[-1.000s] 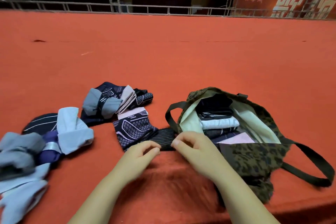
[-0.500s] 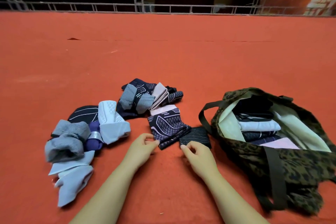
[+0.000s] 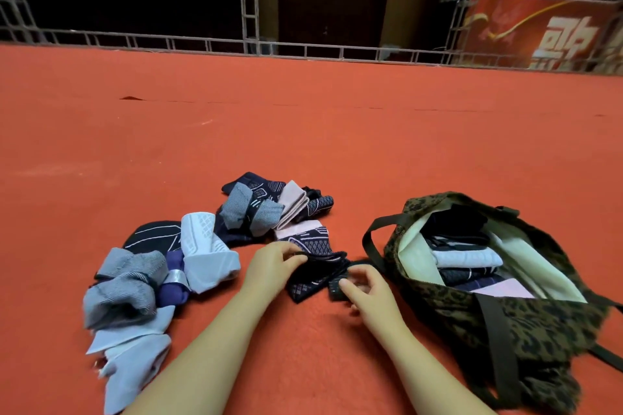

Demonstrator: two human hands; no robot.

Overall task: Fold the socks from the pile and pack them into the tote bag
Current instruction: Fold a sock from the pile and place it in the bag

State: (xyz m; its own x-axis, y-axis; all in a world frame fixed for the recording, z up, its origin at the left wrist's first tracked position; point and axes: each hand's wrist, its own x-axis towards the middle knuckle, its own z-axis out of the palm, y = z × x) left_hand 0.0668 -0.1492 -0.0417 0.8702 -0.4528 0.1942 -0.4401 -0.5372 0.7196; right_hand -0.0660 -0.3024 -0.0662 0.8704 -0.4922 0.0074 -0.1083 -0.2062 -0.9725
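Blurred near tote bag (image 3: 505, 320); left hand (image 3: 269, 268) pinches navy patterned sock (image 3: 313, 274), right hand (image 3: 369, 286) grips dark folded sock (image 3: 338, 290).

Two bare forearms reach in from the bottom edge, with no sleeve, watch, ring or glove on either. The left hand (image 3: 269, 268) and the right hand (image 3: 369, 290) are bare too, with short, plain, unpainted nails on the fingers that show.

White characters, cut off, on red banner (image 3: 539, 34)
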